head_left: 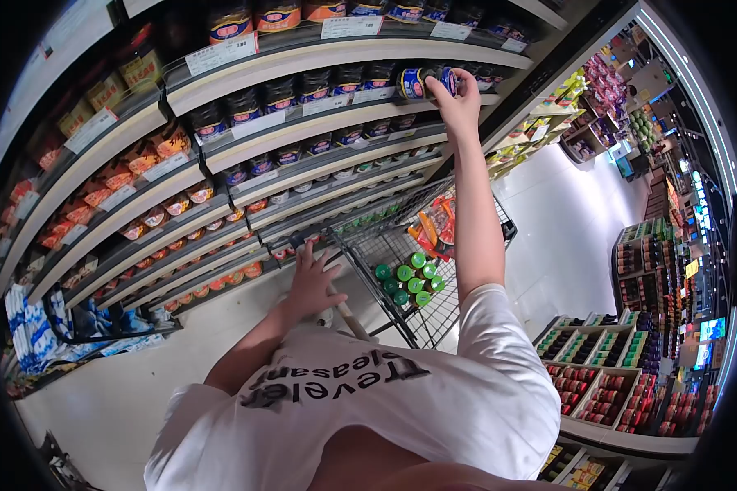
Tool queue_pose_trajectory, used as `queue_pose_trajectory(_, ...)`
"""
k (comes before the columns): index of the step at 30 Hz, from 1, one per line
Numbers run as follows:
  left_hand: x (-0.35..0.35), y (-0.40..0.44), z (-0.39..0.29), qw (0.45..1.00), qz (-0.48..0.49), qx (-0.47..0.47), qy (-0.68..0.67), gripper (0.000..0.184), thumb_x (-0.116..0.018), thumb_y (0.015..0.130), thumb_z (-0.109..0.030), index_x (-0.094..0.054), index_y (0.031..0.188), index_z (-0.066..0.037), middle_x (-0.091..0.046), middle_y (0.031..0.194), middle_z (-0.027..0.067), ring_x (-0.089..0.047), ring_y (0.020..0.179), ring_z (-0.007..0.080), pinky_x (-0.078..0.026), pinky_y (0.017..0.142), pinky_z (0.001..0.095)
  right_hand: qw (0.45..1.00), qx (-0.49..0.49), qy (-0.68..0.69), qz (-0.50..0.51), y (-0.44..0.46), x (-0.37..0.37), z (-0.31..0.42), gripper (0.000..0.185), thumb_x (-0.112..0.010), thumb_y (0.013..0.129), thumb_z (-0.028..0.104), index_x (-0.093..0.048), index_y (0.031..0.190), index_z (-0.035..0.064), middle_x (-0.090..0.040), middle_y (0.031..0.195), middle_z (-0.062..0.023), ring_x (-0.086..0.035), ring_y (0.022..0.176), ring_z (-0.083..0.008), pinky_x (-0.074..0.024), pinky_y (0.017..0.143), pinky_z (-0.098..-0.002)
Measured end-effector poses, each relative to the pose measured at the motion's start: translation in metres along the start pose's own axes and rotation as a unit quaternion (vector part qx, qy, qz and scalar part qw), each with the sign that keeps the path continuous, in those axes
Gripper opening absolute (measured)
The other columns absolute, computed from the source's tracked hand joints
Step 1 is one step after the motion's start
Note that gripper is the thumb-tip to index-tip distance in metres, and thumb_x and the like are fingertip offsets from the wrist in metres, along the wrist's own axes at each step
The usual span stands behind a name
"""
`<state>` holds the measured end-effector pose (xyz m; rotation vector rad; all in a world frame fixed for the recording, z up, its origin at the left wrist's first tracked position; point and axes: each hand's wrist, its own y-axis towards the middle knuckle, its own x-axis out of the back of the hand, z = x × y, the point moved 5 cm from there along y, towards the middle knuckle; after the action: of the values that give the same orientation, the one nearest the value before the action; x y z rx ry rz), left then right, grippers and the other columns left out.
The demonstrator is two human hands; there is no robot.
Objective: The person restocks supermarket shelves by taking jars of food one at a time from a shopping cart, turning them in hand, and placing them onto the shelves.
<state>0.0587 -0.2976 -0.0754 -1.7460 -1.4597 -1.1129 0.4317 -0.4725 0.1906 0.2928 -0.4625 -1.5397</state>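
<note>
My right hand (458,105) is raised to an upper shelf. Its thumb and fingers are closed round a dark jar with a blue label (448,80). Just left of it, a second blue-labelled jar (413,83) stands close to the thumb, at the shelf's front edge. Lower down, my left hand (309,282) lies over the handle (350,317) of a shopping cart with its fingers spread. In the wire cart (367,263) are several green-capped jars (409,280) and some red and orange packets (436,225).
Curved-looking shelves (319,108) with rows of jars and price tags fill the left. Blue and white packs (29,331) sit at the lower left. Shiny floor (540,213) stretches right of the cart, towards display stands (598,352) of jars and boxes.
</note>
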Motion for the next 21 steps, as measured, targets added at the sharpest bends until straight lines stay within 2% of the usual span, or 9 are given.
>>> queue_pose_trajectory(3, 0.001, 0.0, 0.001, 1.0, 0.005, -0.003, -0.022, 0.077, -0.071, 0.08, -0.065, -0.069, 0.133, -0.01, -0.044, 0.156, 0.024, -0.002, 0.155, 0.0527, -0.007, 0.117, 0.0758, 0.999, -0.028, 0.028, -0.015, 0.01, -0.003, -0.007, 0.058, -0.091, 0.075, 0.023, -0.061, 0.121, 0.003, -0.063, 0.106, -0.0074, -0.061, 0.09, -0.0147, -0.0518, 0.079, -0.029)
queue_pose_trajectory(5, 0.003, 0.0, 0.003, 0.999, 0.006, -0.002, -0.032, 0.076, -0.072, 0.08, -0.065, -0.069, 0.133, -0.01, -0.044, 0.155, 0.0233, -0.002, 0.155, 0.0523, -0.007, 0.118, 0.0754, 0.998, 0.039, -0.024, -0.048, 0.023, -0.006, -0.022, 0.058, -0.09, 0.08, 0.019, -0.057, 0.125, 0.0054, -0.061, 0.101, -0.0051, -0.062, 0.081, -0.0114, -0.053, 0.065, -0.0258)
queue_pose_trajectory(9, -0.002, 0.001, 0.005, 0.999, -0.003, -0.01, -0.042, 0.075, -0.072, 0.08, -0.068, -0.072, 0.127, -0.009, -0.046, 0.154, 0.0214, -0.002, 0.156, 0.051, -0.005, 0.119, 0.073, 0.995, 0.048, 0.013, -0.085, 0.025, -0.016, -0.041, 0.061, -0.091, 0.079, 0.019, -0.058, 0.128, 0.0039, -0.06, 0.103, -0.0062, -0.063, 0.083, -0.012, -0.0528, 0.064, -0.0254)
queue_pose_trajectory(12, -0.002, 0.001, 0.005, 0.999, -0.015, -0.016, -0.048, 0.073, -0.072, 0.08, -0.07, -0.075, 0.121, -0.01, -0.047, 0.153, 0.0205, -0.001, 0.156, 0.0503, -0.002, 0.12, 0.0724, 0.994, 0.06, 0.024, -0.092, 0.023, -0.023, -0.045, 0.063, -0.091, 0.079, 0.02, -0.059, 0.13, 0.0002, -0.061, 0.112, -0.0094, -0.064, 0.089, -0.0148, -0.0547, 0.073, -0.0272)
queue_pose_trajectory(14, -0.001, 0.001, 0.004, 0.999, -0.016, -0.018, -0.048, 0.072, -0.071, 0.081, -0.07, -0.076, 0.12, -0.009, -0.047, 0.154, 0.0201, 0.0, 0.156, 0.05, -0.003, 0.12, 0.0723, 0.989, 0.093, -0.015, -0.118, 0.023, -0.027, -0.045, 0.071, -0.092, 0.074, 0.026, -0.06, 0.129, -0.0063, -0.06, 0.125, -0.0159, -0.06, 0.112, -0.0271, -0.0476, 0.1, -0.0385)
queue_pose_trajectory(15, -0.001, 0.001, 0.004, 0.999, -0.013, -0.018, -0.046, 0.072, -0.071, 0.081, -0.07, -0.076, 0.119, -0.009, -0.047, 0.154, 0.0198, 0.001, 0.156, 0.0497, -0.004, 0.12, 0.0723, 0.989, 0.092, -0.015, -0.119, 0.023, -0.027, -0.046, 0.071, -0.092, 0.074, 0.026, -0.06, 0.129, -0.0063, -0.06, 0.125, -0.0159, -0.06, 0.112, -0.0271, -0.0476, 0.1, -0.0385)
queue_pose_trajectory(17, 0.003, 0.002, 0.002, 0.999, -0.01, -0.018, -0.043, 0.072, -0.071, 0.081, -0.07, -0.076, 0.119, -0.009, -0.047, 0.154, 0.0195, 0.001, 0.156, 0.0494, -0.005, 0.12, 0.0724, 0.959, 0.187, -0.168, -0.132, 0.018, -0.033, -0.026, 0.065, -0.091, 0.075, 0.024, -0.062, 0.124, -0.0066, -0.06, 0.123, -0.0182, -0.06, 0.113, -0.0307, -0.0472, 0.101, -0.0405)
queue_pose_trajectory(19, 0.005, 0.001, 0.001, 0.999, 0.015, -0.004, -0.04, 0.073, -0.071, 0.081, -0.068, -0.076, 0.119, -0.007, -0.045, 0.155, 0.0204, 0.0, 0.156, 0.0492, -0.01, 0.121, 0.0705, 0.967, 0.187, -0.135, -0.109, 0.016, -0.036, -0.018, 0.058, -0.089, 0.076, 0.024, -0.065, 0.121, -0.0031, -0.06, 0.118, -0.0193, -0.058, 0.111, -0.0358, -0.0463, 0.1, -0.0437)
queue_pose_trajectory(21, 0.008, 0.002, -0.001, 0.999, 0.018, -0.002, -0.042, 0.072, -0.071, 0.081, -0.068, -0.076, 0.119, -0.007, -0.045, 0.155, 0.0199, 0.0, 0.157, 0.0486, -0.01, 0.121, 0.0705, 0.935, 0.195, -0.294, -0.046, 0.015, -0.045, -0.01, 0.053, -0.087, 0.076, 0.027, -0.068, 0.119, 0.0018, -0.06, 0.115, -0.0198, -0.054, 0.108, -0.0397, -0.0444, 0.099, -0.0476)
